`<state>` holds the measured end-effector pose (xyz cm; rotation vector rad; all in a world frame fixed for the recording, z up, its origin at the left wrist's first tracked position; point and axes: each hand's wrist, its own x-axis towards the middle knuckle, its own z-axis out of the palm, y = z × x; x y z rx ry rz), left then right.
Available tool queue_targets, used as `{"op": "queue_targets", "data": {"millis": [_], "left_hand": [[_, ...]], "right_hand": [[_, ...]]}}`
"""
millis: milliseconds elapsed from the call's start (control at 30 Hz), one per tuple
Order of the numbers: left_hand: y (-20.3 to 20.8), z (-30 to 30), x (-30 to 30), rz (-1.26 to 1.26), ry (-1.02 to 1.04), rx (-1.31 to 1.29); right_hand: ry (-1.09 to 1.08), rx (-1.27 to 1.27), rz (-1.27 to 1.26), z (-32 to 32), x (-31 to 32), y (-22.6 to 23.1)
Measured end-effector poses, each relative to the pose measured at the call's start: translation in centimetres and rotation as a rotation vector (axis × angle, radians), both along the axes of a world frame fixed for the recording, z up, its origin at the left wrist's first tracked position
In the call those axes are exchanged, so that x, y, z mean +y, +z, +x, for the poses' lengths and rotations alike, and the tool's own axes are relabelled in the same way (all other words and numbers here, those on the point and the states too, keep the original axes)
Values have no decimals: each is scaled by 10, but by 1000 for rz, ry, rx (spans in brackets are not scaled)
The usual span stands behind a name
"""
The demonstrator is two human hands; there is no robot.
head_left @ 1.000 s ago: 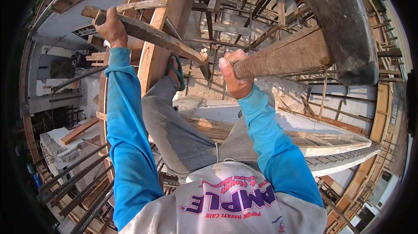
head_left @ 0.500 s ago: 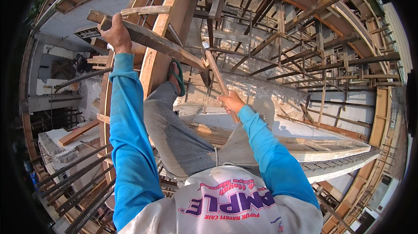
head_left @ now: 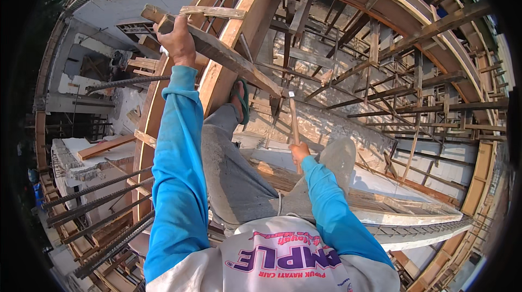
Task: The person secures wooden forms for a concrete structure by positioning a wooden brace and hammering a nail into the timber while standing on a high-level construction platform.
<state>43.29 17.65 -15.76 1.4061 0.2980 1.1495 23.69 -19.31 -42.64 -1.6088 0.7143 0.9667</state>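
Observation:
My left hand (head_left: 178,42) is wrapped around the upper left part of a thick, weathered timber (head_left: 234,61). This timber slants down to the right across the wooden formwork board (head_left: 220,77), and its far end hangs over the gap. Closed around a long, pale wooden handle, my right hand (head_left: 299,152) is in front of my knees. It belongs to what looks like a hammer (head_left: 294,118); a small bright spot shows at its top, just right of the timber's end, and the head's shape is hard to make out. My foot in a green flip-flop (head_left: 243,104) rests beside the board.
A short wooden crosspiece (head_left: 213,12) spans the formwork above steel reinforcement. Ribbed steel bars (head_left: 103,188) stick out at the lower left. Props and braces (head_left: 418,85) crowd the deep space at right. Near my legs lies a plank ledge (head_left: 402,205).
The whole view has shifted, moving the scene right and slightly down. The hammer handle has swung more upright, its top now right of the timber's end. My left hand keeps its grip.

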Motion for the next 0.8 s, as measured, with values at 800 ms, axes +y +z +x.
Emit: {"op": "queue_targets", "data": {"millis": [800], "left_hand": [[31, -108, -78, 49, 143, 33]], "right_hand": [[-207, -224, 103, 2, -48, 12]]}}
